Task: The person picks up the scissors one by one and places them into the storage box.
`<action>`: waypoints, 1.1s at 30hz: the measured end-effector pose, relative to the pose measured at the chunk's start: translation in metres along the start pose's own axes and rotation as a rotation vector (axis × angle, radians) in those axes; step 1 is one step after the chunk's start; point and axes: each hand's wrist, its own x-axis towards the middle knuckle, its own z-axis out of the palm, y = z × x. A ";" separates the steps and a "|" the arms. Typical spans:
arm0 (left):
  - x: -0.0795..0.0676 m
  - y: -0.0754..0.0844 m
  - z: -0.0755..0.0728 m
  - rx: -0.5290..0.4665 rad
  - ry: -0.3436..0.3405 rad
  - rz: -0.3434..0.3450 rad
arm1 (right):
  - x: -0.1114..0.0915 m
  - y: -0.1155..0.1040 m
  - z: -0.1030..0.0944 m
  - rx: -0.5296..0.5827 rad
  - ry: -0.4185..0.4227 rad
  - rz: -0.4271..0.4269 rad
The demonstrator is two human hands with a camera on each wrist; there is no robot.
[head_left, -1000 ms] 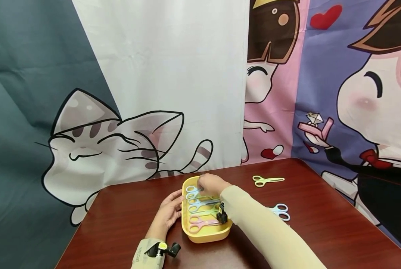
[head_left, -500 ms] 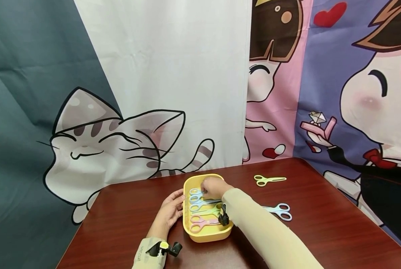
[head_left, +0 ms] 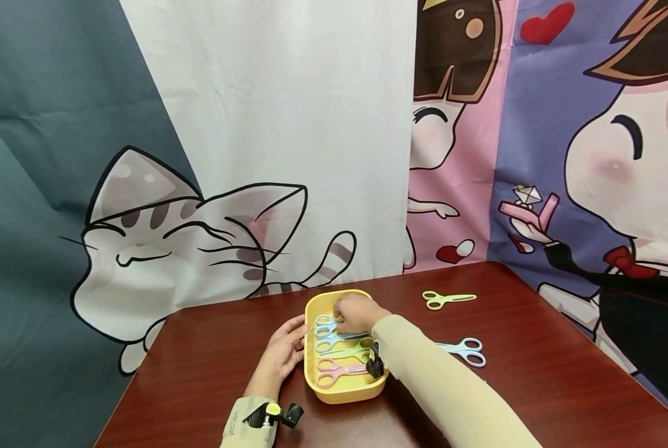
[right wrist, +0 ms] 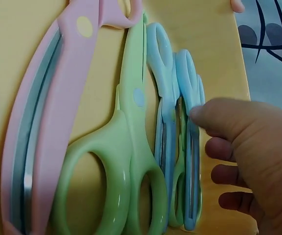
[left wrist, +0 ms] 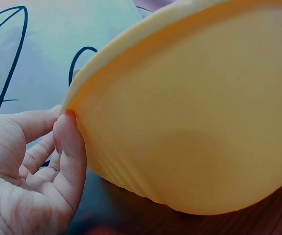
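Observation:
A yellow plastic tray [head_left: 351,395] stands on the table with several scissors lined up in it. My left hand [head_left: 283,350] grips its left rim, thumb and fingertips at the edge, as the left wrist view shows. My right hand [head_left: 359,313] reaches into the tray's far end. In the right wrist view its fingers are curled, and a fingertip lies on the farthest blue scissors [right wrist: 192,147]; other fingers partly hide behind it. Beside these lie another pair of blue scissors [right wrist: 166,112], green scissors [right wrist: 138,117] and pink scissors [right wrist: 75,73].
Green scissors [head_left: 448,299] lie on the table at the back right. Blue scissors [head_left: 469,353] lie nearer, partly hidden by my right sleeve [head_left: 423,367]. A printed cartoon curtain [head_left: 311,124] hangs behind the dark red table [head_left: 211,348].
The tray and right hand shift slightly right in view over the second, with a small head movement. My right hand stays at the far blue scissors, and the left hand keeps hold of the rim.

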 end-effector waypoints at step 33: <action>-0.001 -0.002 0.002 -0.022 0.008 -0.003 | -0.082 0.113 -0.012 0.390 0.402 0.330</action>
